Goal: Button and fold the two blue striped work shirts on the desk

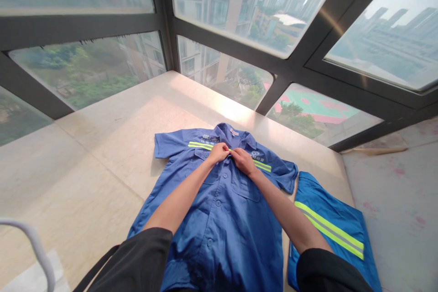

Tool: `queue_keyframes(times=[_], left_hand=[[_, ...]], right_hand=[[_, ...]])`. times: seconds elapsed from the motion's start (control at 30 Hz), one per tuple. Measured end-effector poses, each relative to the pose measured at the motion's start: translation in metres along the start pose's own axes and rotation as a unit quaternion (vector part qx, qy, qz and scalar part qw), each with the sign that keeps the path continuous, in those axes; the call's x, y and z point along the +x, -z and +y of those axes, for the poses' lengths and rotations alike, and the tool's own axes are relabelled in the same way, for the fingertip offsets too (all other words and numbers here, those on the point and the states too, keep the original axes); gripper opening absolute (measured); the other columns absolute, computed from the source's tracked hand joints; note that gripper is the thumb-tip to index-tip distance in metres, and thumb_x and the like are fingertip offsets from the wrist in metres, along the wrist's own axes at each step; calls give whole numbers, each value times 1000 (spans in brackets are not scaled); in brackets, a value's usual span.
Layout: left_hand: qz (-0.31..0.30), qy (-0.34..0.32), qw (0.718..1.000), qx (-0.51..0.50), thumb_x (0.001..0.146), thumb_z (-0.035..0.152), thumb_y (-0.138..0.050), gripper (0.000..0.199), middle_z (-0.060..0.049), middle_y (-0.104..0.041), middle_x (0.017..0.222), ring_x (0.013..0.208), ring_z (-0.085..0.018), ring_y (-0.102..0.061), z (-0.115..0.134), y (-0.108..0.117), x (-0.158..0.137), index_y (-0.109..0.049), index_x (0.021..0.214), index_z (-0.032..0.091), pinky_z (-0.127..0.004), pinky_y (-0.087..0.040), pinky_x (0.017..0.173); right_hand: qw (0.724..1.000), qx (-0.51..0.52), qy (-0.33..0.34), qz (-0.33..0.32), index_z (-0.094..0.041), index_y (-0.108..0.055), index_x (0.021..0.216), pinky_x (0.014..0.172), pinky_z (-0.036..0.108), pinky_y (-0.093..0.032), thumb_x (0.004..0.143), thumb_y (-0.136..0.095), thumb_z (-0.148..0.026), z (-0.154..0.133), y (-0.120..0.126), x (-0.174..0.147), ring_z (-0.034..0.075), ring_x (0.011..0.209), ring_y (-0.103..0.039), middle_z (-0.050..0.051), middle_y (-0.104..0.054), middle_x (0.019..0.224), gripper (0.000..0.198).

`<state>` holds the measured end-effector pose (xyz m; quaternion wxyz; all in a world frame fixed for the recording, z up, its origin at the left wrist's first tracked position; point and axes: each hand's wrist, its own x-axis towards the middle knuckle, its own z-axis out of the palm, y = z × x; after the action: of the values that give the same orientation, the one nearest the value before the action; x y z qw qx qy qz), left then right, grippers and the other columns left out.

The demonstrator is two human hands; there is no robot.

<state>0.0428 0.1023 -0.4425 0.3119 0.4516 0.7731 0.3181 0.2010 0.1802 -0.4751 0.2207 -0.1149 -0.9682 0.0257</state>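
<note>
A blue short-sleeved work shirt (201, 223) lies spread out face up, its collar toward the window. It has a yellow and grey reflective stripe across the chest, printed marks, chest pockets and a row of buttons down the front. At the upper placket, just below the collar, my left hand (219, 151) pinches one side of the front edge. Close beside it, my right hand (242, 160) pinches the other side, fingers nearly touching the left ones. Whatever button sits between the fingertips is hidden. Lower buttons look fastened.
A folded blue garment (328, 219) with a yellow and grey stripe lies right of the shirt. Pale stone sill (85, 169) runs under everything, bounded by dark window frames (232, 45). A white cable (34, 237) curves over a white sheet at lower left. A patterned wall (400, 200) stands right.
</note>
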Motion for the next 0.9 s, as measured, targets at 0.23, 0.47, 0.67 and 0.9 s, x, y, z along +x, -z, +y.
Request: queue_keyframes(times=[0.23, 0.47, 0.67, 0.9], left_hand=[[-2, -23, 1000, 19, 78, 13, -59, 15, -4, -71, 80, 79, -19, -65, 6, 2, -15, -69, 89, 16, -27, -49, 75], [46, -99, 993, 48, 78, 21, -62, 20, -4, -69, 86, 81, -20, -64, 4, -5, -43, -63, 98, 17, -28, -47, 74], [103, -64, 986, 111, 86, 20, -56, 18, -7, -70, 92, 91, -22, -66, 8, -19, -51, -57, 104, 19, -30, -47, 80], [111, -61, 971, 203, 89, 15, -50, 20, -11, -70, 98, 98, -24, -65, 15, -26, -57, -59, 106, 17, -31, -47, 82]], right_hand=[[1000, 4, 4, -7, -21, -66, 118, 78, 31, -46, 97, -43, -11, 2, -2, 0, 21, 86, -55, 9, -63, 94, 33], [1000, 10, 11, -11, -19, -66, 114, 77, 33, -47, 95, -44, -10, 2, -2, 1, 22, 85, -55, 10, -63, 93, 30], [1000, 14, 3, -2, -20, -67, 107, 78, 31, -46, 96, -44, -11, 2, -2, 0, 21, 85, -54, 8, -64, 93, 27], [1000, 19, -2, -4, -21, -66, 106, 80, 30, -45, 96, -43, -10, 2, -2, 0, 20, 86, -54, 8, -64, 93, 27]])
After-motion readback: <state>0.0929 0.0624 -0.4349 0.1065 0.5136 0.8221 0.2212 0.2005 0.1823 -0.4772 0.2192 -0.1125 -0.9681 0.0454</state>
